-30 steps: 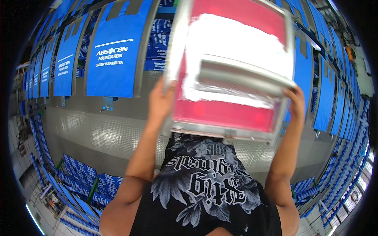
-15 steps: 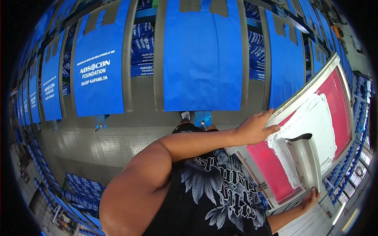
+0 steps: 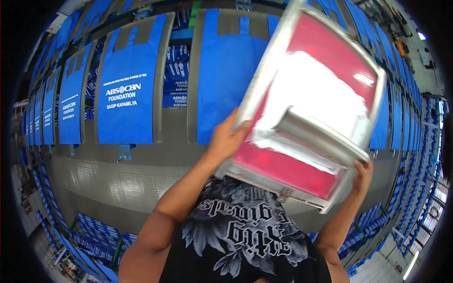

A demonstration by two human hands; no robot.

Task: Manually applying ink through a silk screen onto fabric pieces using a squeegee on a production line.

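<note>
Probably stiff but slick with ink (image 3: 321, 89), the frame (image 3: 268, 68) is best held by its sides, gripped by the left hand (image 3: 228, 139) and, beside the squeegee (image 3: 323, 140), by the right hand (image 3: 362, 176).

A screen-printing workshop is being indicated by the equipment and goods in view. A framed red mesh screen (image 3: 288, 177) is being held up, with white ink (image 3: 325, 89) being carried on its mesh together with a metal, squeegee-like bar (image 3: 321, 137). Flat blue bags (image 3: 127, 89) are being supported on grey boards (image 3: 163, 80) in long rows, and white lettering is being borne by several at the left. Through gaps between boards, printed blue pieces (image 3: 177, 70) are being glimpsed, and small blue panels (image 3: 96, 233) are being kept in close-set rows at the lower left.
</note>
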